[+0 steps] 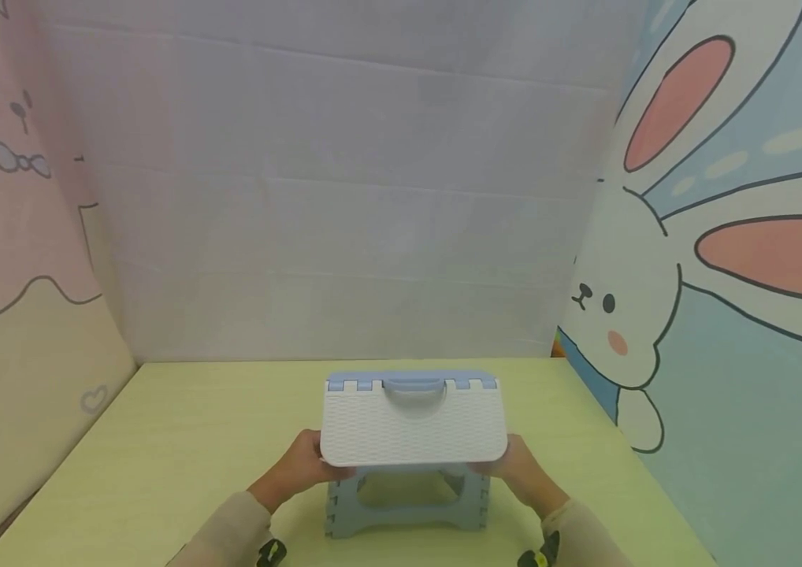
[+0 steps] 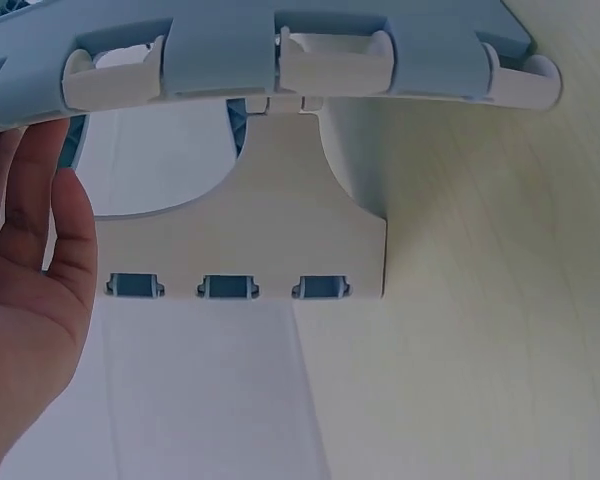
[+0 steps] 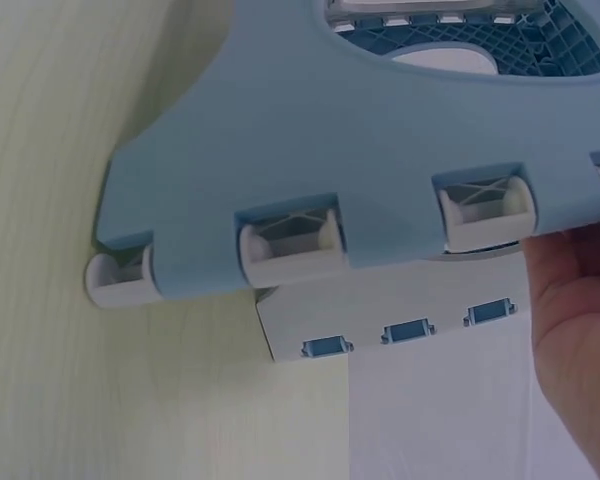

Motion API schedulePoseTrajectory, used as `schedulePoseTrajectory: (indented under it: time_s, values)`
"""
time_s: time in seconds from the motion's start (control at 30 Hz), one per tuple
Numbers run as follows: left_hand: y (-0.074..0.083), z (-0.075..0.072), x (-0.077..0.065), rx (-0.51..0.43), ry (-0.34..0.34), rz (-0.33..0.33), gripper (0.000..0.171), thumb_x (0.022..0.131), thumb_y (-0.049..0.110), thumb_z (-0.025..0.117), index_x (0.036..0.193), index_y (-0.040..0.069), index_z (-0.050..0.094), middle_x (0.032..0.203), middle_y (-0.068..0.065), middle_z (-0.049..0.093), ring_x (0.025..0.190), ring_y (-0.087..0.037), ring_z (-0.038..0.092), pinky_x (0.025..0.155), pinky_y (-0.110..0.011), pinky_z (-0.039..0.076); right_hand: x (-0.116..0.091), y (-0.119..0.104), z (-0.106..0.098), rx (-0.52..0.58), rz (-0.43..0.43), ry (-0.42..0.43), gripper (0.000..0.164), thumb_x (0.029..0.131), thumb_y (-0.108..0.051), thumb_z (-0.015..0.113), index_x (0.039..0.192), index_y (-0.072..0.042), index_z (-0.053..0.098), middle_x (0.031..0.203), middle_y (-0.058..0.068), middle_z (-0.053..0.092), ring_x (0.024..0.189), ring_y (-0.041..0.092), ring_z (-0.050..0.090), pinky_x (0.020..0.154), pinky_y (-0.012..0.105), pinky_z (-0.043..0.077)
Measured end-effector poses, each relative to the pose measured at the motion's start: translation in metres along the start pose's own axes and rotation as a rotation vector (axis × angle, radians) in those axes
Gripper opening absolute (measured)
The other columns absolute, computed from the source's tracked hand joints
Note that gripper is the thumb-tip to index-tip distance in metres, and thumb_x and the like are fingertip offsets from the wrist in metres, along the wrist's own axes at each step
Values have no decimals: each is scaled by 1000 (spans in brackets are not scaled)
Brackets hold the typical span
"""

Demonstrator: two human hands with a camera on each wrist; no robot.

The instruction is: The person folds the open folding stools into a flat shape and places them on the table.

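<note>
A folding step stool [image 1: 411, 429] stands partly unfolded on the table, its white woven-texture top panel tilted toward me. Along the panel's far edge run blue hinges and a blue handle [image 1: 413, 386]. Beneath it shows a pale blue leg frame [image 1: 408, 516] with a cut-out. My left hand [image 1: 310, 463] grips the panel's left lower side, its fingers partly hidden under it. Opposite, my right hand [image 1: 513, 471] holds the right lower side, fingertips hidden behind the panel. Both wrist views show the stool's hinged edge [image 2: 325, 65] and blue side piece [image 3: 310, 150] close up.
The pale yellow table [image 1: 217, 417] extends on both sides of the stool. A white cloth wall [image 1: 344, 197] closes off the back. Printed cartoon curtains stand at the left [image 1: 11, 236] and the right [image 1: 748, 378].
</note>
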State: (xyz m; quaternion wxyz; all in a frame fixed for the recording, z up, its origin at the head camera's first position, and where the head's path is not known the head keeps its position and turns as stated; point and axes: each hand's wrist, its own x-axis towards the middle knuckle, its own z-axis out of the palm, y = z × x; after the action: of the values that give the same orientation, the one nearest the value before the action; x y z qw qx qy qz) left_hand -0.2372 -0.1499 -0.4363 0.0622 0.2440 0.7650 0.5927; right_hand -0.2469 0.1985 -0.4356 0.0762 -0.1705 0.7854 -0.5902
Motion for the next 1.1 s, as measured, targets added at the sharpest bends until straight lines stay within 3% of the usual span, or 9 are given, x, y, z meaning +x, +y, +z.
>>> schedulePoseTrajectory:
  time_s: [0.3,0.57,0.67,0.9,1.1]
  values:
    - [3,-5,-2,-96,-47,-92,40,79,-1,73,112,-17,59,109,-25,66,94,-18,63,82,-42,54,1,3,-4,40,-51,-68,50,81,-5,68,122,18,50,121,31,58,106,20,61,92,47,48]
    - [3,-11,-5,-117,-57,-104,39,77,-2,73,110,-19,58,105,-25,67,90,-15,63,80,-40,54,4,-3,2,-10,-51,-37,51,79,-6,71,121,16,52,120,29,59,109,38,59,91,50,48]
    - [3,-12,-5,-122,-60,-106,40,77,-3,73,110,-19,58,106,-25,67,90,-15,63,80,-40,54,4,-4,2,3,-54,-49,51,79,-4,71,121,17,51,120,31,59,109,38,59,91,51,47]
    - [4,-13,-5,-125,-65,-105,40,76,-3,72,109,-20,58,106,-24,67,90,-14,63,80,-40,54,6,-1,0,41,-135,-112,49,80,-1,68,119,21,48,117,37,56,98,6,63,88,44,51]
    - [5,-14,-5,-113,-58,-95,38,76,-3,72,108,-20,58,105,-24,67,89,-13,63,79,-39,55,7,0,0,65,-164,-127,50,79,-1,68,118,23,47,115,39,56,95,3,62,84,32,52]
